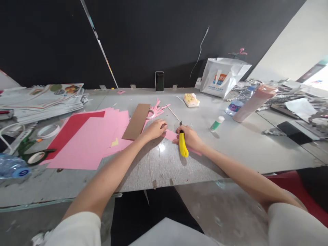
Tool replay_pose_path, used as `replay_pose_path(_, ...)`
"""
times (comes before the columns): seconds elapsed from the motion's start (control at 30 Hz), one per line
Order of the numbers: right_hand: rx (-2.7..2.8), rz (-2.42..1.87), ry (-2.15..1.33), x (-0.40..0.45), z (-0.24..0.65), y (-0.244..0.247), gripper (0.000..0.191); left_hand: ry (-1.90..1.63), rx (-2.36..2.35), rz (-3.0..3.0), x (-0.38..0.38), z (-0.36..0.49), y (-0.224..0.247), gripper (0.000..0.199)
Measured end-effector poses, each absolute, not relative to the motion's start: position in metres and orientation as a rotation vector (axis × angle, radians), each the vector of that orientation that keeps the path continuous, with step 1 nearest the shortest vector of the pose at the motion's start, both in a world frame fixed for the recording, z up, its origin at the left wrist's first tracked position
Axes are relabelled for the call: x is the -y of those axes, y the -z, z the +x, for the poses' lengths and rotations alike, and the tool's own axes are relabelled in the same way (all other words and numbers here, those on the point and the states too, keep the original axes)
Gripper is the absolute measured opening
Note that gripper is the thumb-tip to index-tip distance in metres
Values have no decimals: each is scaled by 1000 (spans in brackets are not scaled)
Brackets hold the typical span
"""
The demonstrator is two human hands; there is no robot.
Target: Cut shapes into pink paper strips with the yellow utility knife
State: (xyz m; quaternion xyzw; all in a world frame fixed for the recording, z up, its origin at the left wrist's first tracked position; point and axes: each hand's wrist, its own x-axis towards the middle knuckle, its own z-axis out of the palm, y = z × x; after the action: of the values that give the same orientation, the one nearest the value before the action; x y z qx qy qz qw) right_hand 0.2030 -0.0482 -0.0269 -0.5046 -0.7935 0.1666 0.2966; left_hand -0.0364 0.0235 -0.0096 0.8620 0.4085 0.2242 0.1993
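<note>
My left hand [156,129] is closed at the left end of a narrow pink paper strip [170,135], its fingertips around something small and dark that I cannot make out. My right hand [189,136] is closed on a yellow utility knife [182,145], the dark blade end pointing away from me, and also touches the strip. The strip runs on under my right hand. Just left of my left hand lies a brown cardboard piece [137,121], with a roll of tape [150,114] and fringed pink paper [157,110] beside it.
Pink sheets [87,140] and a red sheet [69,135] lie left, near green scissors [24,145]. A phone [159,82] stands against the black panel. A glue stick [217,123], bottle [239,100], pink tumbler [253,103] and white bag [221,77] are right.
</note>
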Motion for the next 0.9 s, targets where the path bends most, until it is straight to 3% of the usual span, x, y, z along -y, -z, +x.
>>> replay_pose_path(0.27, 2166, -1469, -677, 28, 216, 15, 26, -566, -1395, 2684, 14, -61, 19, 31)
replay_pose_path(0.5, 2307, -1360, -751, 23, 215, -9, 23, -734, -1499, 2481, 17, -70, 16, 27)
replay_pose_path(0.63, 2416, -1113, -837, 18, 209, -26, 26, -989, -1314, 2147, 18, -69, 7, 22)
replay_pose_path(0.8, 2378, -979, -872, 9, 201, -29, 33, -826, -1061, 1950, 27, -64, 2, 38)
replay_pose_path(0.9, 2240, -899, -886, 11, 199, -19, 36, -797, -1057, 1929, 34, -64, -4, 31)
